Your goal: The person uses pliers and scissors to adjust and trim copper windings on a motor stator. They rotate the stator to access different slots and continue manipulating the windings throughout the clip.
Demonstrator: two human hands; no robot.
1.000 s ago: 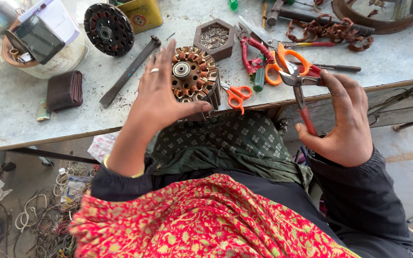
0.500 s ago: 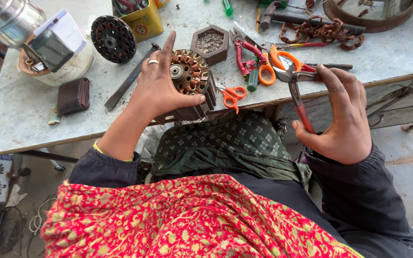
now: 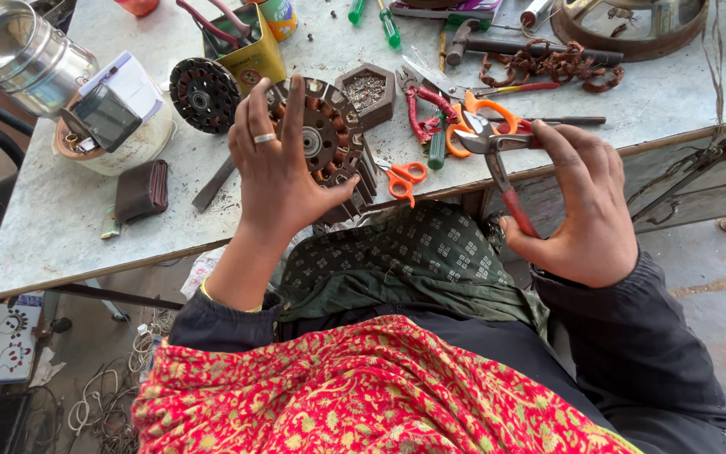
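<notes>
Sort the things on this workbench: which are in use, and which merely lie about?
In use: left hand on the wound stator; right hand holding red-handled pliers.
Lying about: orange scissors, green screwdriver, steel tin, brown wallet.

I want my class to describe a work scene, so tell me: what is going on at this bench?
A person sits at a cluttered workbench. The left hand lies spread over a round motor stator with copper windings, steadying it near the bench edge. The right hand holds red-handled pliers, their tips pointing toward the bench, just off its edge. Small orange scissors, other red pliers, screwdrivers and a second dark stator lie around.
</notes>
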